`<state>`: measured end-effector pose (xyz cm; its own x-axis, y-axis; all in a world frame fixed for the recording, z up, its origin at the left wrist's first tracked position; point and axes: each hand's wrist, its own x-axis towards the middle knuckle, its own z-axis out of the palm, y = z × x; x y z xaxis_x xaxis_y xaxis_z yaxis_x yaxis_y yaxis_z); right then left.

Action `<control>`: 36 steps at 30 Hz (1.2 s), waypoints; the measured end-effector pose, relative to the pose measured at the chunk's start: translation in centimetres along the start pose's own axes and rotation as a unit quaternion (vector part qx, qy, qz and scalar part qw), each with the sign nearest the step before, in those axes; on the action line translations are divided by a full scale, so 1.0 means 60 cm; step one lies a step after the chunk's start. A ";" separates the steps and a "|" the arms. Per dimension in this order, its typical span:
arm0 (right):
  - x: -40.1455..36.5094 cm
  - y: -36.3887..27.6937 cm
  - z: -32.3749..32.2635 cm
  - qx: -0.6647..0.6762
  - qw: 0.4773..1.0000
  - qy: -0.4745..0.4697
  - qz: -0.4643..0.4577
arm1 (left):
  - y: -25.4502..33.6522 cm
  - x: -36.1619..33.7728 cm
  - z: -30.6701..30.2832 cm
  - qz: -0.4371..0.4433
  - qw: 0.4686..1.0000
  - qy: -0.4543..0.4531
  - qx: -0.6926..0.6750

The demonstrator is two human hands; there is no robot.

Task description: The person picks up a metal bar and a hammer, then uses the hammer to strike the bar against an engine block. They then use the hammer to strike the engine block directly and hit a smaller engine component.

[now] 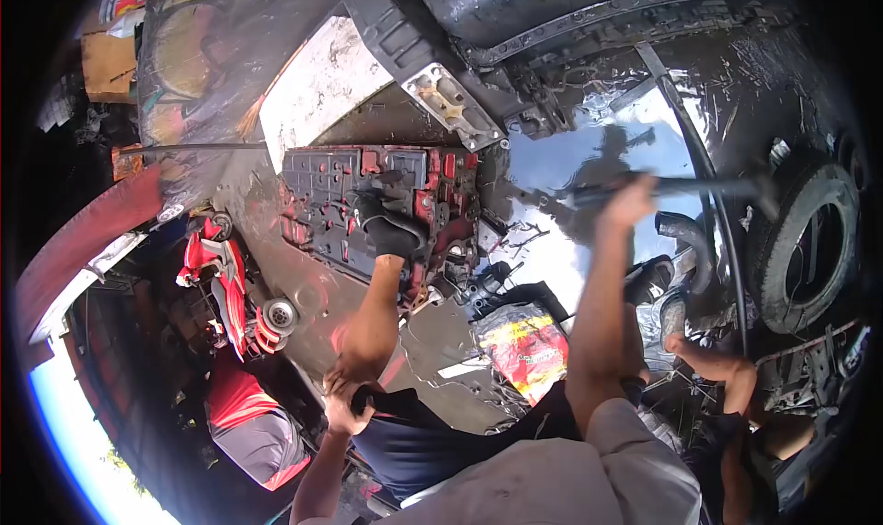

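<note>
My right hand [629,203] is raised at the right, wrapped round the dark handle of a long hammer [717,187]. Motion smears the hammer, and its head is at the far right end. My left hand [344,407] grips my bent knee by the hem of my dark shorts. A dark shoe [391,231] on that leg's foot stands on a red and grey engine block [317,189], which lies on the wet ground. The block is below and left of the hammer.
A puddle [552,162] reflects sky beside the block. Another metal engine part [451,107] lies behind it. A tire [809,240] and a long bar [685,111] are on the right. A bright plastic sack [524,346] sits near my legs; another person's arm [713,364] shows lower right. A red motorcycle [225,291] is left.
</note>
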<state>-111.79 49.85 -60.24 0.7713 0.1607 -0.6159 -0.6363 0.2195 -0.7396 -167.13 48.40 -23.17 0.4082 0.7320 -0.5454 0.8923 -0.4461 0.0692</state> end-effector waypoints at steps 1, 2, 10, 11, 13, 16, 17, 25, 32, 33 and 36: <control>-0.066 0.108 0.047 -0.040 0.981 -0.060 0.183 | 0.016 0.001 -0.003 -0.019 1.000 0.008 -0.016; -0.111 0.163 0.058 -0.078 0.938 -0.114 0.318 | 0.032 0.003 0.002 -0.019 1.000 0.013 -0.002; -0.187 -0.324 -0.202 -0.268 0.961 -0.056 0.044 | 0.023 0.010 -0.034 -0.003 0.998 0.049 0.043; -0.180 -0.409 -0.209 -0.241 0.970 -0.015 -0.036 | 0.023 0.004 -0.036 -0.002 0.998 0.053 0.045; -0.104 -0.547 -0.227 -0.021 0.984 -0.021 -0.178 | 0.018 0.017 -0.037 0.007 0.996 0.069 0.049; 0.159 -0.630 -0.357 0.039 0.936 -0.042 -0.347 | 0.017 0.018 -0.034 0.014 0.998 0.054 0.036; 0.157 -0.538 -0.259 0.056 0.938 0.015 -0.340 | 0.009 0.011 -0.026 0.020 0.998 0.055 0.034; -0.217 -0.093 -0.031 -0.093 0.907 -0.168 0.376 | 0.064 0.005 -0.006 0.009 0.996 0.078 0.035; -0.136 -0.553 -0.253 -0.003 0.998 -0.054 -0.039 | 0.114 0.008 -0.021 -0.044 0.998 0.040 0.018; -0.095 -0.604 -0.241 0.039 0.993 0.006 -0.110 | 0.112 0.016 -0.025 -0.063 0.998 0.030 0.005; -0.030 -0.666 -0.076 0.075 0.934 0.265 -0.229 | 0.088 0.012 -0.009 -0.017 0.997 0.066 0.032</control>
<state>-87.81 36.38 -30.83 0.8196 -0.4735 -0.3225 -0.2026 0.2869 -0.9363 -162.02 46.89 -22.75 0.4039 0.8070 -0.4309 0.8936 -0.4488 -0.0028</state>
